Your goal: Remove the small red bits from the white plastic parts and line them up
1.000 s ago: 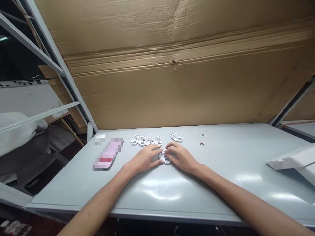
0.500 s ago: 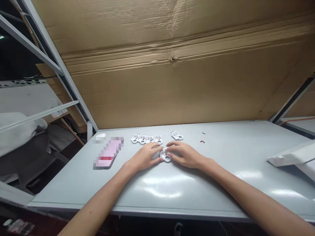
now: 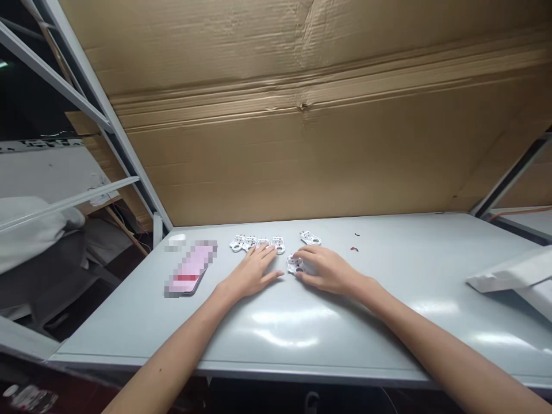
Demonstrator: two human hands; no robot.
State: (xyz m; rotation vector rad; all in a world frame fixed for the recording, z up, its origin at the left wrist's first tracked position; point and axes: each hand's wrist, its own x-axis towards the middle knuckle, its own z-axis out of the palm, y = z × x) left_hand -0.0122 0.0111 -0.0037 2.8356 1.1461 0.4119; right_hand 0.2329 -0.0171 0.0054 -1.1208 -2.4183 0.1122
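My right hand (image 3: 326,270) has its thumb and fingers around a small white plastic piece with a round hole (image 3: 295,264), which rests on the table. Just left of it, my left hand (image 3: 253,272) is open, fingers stretched forward and thumb apart. Its fingertips reach the near edge of a row of several similar white pieces, such as the leftmost piece (image 3: 237,243) and the rightmost piece (image 3: 278,244). They partly cover the middle of that row; whether they touch it I cannot tell. Beyond my right hand lies one more white piece (image 3: 310,237) on its own.
The grey table (image 3: 366,339) meets a cardboard wall (image 3: 276,172) at the back. A pink, blurred flat object (image 3: 192,269) lies on the left. Small red and black bits (image 3: 354,249) are right of centre. White folded material (image 3: 513,273) sits at the right, metal frame bars (image 3: 99,109) at the left.
My left hand has let go of the white piece and moved up and left, its fingers now spreading at the row. The piece has shifted slightly right and back with my right hand.
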